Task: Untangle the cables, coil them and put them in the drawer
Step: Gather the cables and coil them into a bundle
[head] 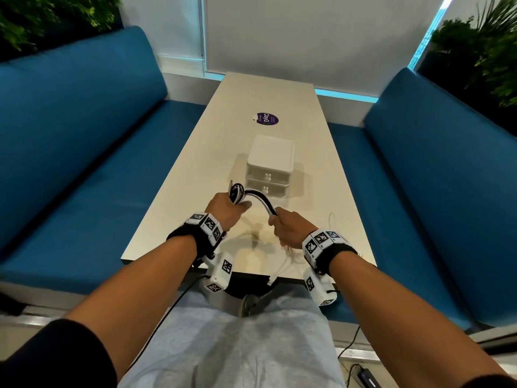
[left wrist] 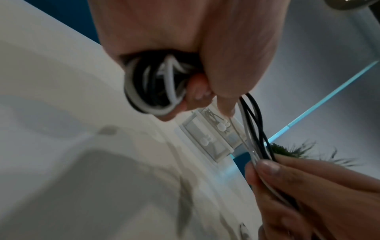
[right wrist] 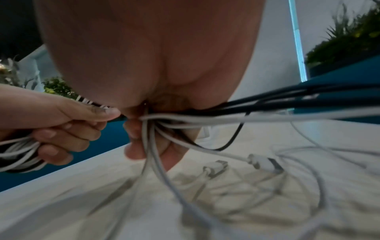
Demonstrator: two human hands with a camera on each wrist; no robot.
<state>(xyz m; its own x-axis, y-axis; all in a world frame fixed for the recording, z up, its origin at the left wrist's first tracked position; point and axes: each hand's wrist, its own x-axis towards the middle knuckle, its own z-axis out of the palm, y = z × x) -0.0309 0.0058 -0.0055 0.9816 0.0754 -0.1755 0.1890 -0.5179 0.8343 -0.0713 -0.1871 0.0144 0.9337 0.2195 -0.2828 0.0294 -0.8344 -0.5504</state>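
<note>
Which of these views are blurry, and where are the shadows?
Head view: sharp mid-frame, edges smeared; cable shadows fall on the table under both hands. Left wrist view: near table blurred, coil clearer. Right wrist view: loose cables at the bottom streaked, plugs soft.

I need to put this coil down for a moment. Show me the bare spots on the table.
Bare table lies left of the drawer unit, out to the left edge. More lies between the unit and the purple sticker, and beyond the sticker. Crowded: the near right corner, where loose white cables sprawl under the right hand.
</note>
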